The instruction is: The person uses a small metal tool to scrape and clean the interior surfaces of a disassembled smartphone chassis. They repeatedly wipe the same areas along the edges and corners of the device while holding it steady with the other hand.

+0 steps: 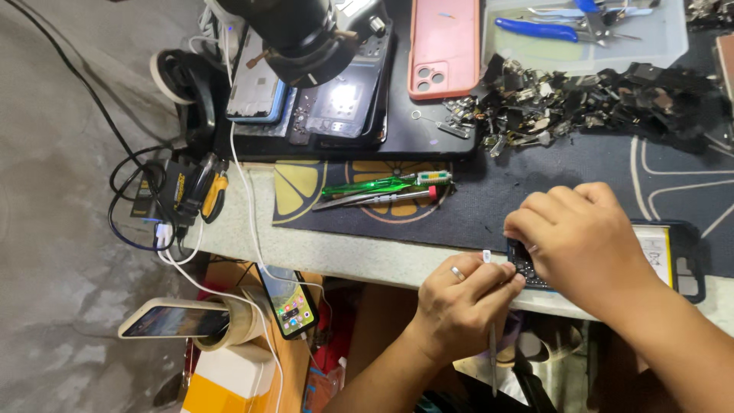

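Left to right: green screwdriver (380, 186) loose on dark mat (489, 206); left hand (462, 302) pinching tweezers (492, 359), fingertips on opened phone (673, 260); right hand (585, 237) curled down over phone's left end, at mat's near edge by table rim, grip hidden.

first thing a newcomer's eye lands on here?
Probably the two hands at lower right: the left hand and right hand meet over an opened phone at the mat's near edge. Next, the pink phone case at top centre, beside a dark heap of small parts.
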